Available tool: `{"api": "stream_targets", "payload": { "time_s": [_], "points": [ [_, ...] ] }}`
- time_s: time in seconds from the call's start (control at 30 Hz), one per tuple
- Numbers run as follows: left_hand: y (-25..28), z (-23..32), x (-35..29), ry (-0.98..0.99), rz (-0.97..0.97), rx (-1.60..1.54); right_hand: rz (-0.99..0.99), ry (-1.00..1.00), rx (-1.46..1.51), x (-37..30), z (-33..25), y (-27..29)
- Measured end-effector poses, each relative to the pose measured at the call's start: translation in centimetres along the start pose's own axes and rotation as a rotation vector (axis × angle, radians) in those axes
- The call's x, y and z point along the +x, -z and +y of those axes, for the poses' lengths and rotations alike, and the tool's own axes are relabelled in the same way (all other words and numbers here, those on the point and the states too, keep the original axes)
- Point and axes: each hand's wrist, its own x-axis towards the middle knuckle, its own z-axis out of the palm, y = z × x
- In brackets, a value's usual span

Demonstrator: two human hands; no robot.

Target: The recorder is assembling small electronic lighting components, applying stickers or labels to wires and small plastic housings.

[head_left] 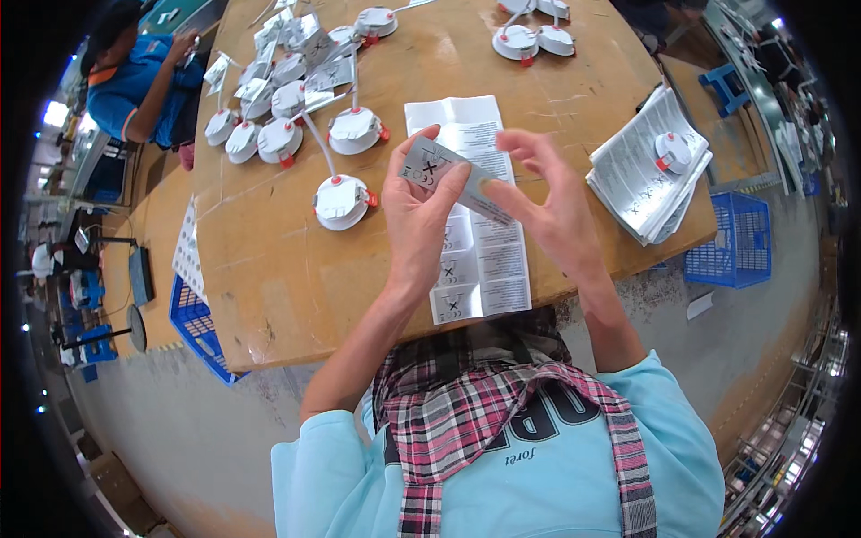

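Over the front of the table, my left hand (417, 215) pinches a silver-grey printed label strip (425, 165) between thumb and fingers. The strip slants down to the right. Beside its lower end is my right hand (552, 211), fingers spread and slightly blurred, its thumb over the strip; whether it touches cannot be told. Beneath both hands a creased silver label sheet (502, 269) lies lengthwise on the table. Left of my left hand sits a round white light fitting (342, 203) with red clips and a white cable.
Several similar fittings (289, 99) with labelled cables cluster at the far left of the wooden table (269, 296); more stand at the far edge. On the right a stack of label sheets (628, 188) carries one fitting (672, 152). Blue baskets (731, 240) flank the table. Another person (143, 85) sits at left.
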Motion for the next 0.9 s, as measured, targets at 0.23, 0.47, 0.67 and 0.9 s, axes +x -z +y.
{"api": "stream_targets", "payload": {
  "time_s": [0.23,0.47,0.67,0.9],
  "points": [
    [3.7,0.0,-1.8,-0.263,0.11,0.322,-0.204,-0.423,0.279,1.4,0.1,0.4],
    [11.5,-1.1,-1.0,-0.389,0.302,1.237,-0.36,-0.338,0.166,2.3,-0.5,-0.7],
    [12.0,-0.7,-3.5,-0.196,0.152,1.263,-0.422,-0.32,0.142,2.7,-1.4,-2.5],
    [13.1,2.3,-6.4,-0.126,0.191,0.677,-0.545,-0.276,0.091,2.9,-3.1,-4.2]
  ]
}}
